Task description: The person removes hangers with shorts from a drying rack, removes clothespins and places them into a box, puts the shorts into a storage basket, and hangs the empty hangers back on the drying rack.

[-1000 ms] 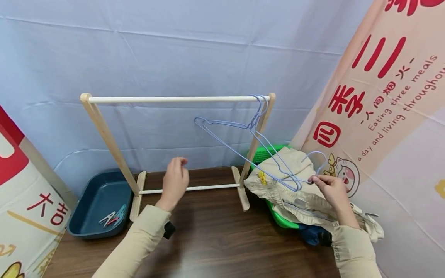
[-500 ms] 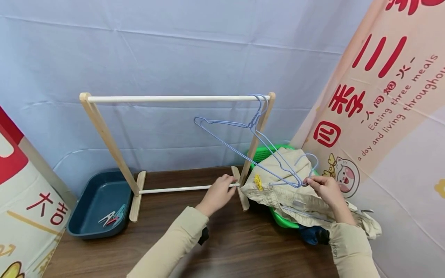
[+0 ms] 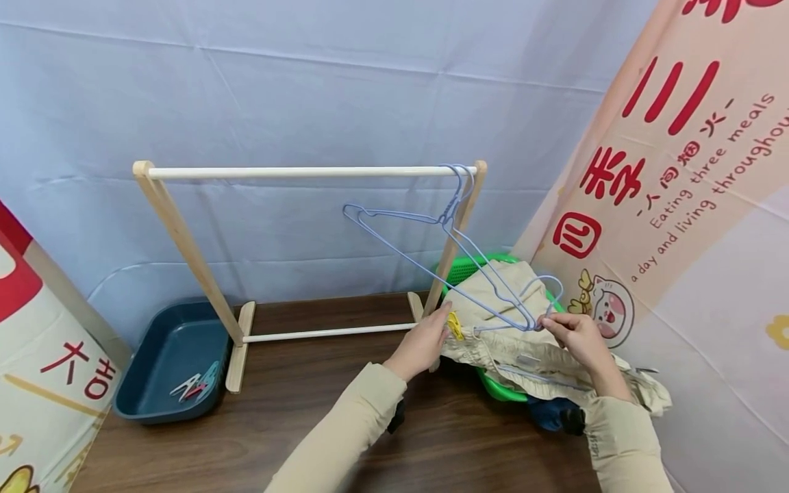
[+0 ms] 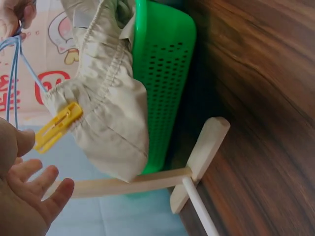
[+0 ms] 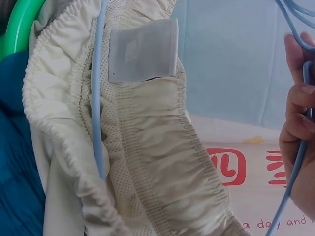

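Observation:
My right hand [image 3: 582,342] pinches a blue wire hanger [image 3: 542,276] near the base of its hook. The hanger's lower wire runs inside the elastic waistband of beige trousers or shorts [image 3: 493,294], whose kind is not fully shown. A yellow clothespin [image 3: 455,326] is clipped to the left end of that waistband. Close by it is my left hand [image 3: 422,342], fingers extended and spread; in the left wrist view the thumb lies right at the clothespin [image 4: 59,127], contact unclear. A grey label [image 5: 142,49] shows inside the waistband in the right wrist view.
Blue hangers [image 3: 448,218] hang at the right end of the wooden rack [image 3: 308,172]. Beneath the garment stands a green basket [image 3: 501,389], with dark blue cloth [image 3: 545,413] at its front. A dark blue tub [image 3: 166,356] at left holds several clothespins [image 3: 196,385].
My left hand has travelled right across the table, from the rack's middle to the yellow clothespin. My right hand, still pinching the hanger, has shifted slightly left.

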The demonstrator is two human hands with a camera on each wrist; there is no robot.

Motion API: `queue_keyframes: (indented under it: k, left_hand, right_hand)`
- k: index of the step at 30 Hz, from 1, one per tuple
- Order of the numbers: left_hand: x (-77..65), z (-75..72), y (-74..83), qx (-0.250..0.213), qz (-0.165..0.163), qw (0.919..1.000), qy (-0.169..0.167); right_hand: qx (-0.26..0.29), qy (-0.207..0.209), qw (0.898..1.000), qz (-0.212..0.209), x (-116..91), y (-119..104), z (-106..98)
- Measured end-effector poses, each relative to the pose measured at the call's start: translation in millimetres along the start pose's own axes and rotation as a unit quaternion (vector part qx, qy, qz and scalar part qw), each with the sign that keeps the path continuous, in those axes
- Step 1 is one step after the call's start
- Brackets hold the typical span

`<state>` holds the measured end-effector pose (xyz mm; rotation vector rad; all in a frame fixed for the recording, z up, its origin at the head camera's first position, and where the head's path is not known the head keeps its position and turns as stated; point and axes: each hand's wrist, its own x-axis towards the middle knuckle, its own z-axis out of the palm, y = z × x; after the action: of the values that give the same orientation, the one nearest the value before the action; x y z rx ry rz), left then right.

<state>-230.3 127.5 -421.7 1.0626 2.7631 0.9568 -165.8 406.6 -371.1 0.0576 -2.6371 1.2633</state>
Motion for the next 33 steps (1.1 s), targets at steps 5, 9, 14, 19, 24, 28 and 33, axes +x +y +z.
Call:
queue_keyframes:
  k: [5,9,14,19,24,28,33]
  left_hand:
    - [1.3,2.0,3.9,0.031,0.018,0.9992,0.018]
    - [0.0,4.7,5.3,0.059,0.026,0.9974,0.034]
    - [-0.9,7.6,6.5,0.124,0.035,0.9899,0.060]
    - [-3.6,10.7,4.6,0.214,0.063,0.9706,0.091]
    - [-10.5,12.8,1.0,0.216,0.064,0.9683,0.108]
    - [-16.2,14.7,-4.1,0.179,0.043,0.9775,0.104]
    - [-19.8,18.8,-11.7,0.135,0.036,0.9827,0.121]
  right_hand:
    - [0.001,0.000,1.000,-0.014,0.4,3.4,1.2]
    - [-0.002,-0.003,1.000,-0.023,0.6,6.4,1.6]
    - [0.005,-0.008,0.999,-0.033,1.2,7.5,1.5]
    - [0.000,-0.008,0.999,-0.031,1.6,8.4,2.0]
    - [-0.024,-0.011,1.000,-0.010,3.0,8.3,3.8]
    - [-0.046,-0.018,0.999,0.000,3.9,4.9,4.9]
    - [-0.045,-0.016,0.999,0.000,4.1,2.6,5.9]
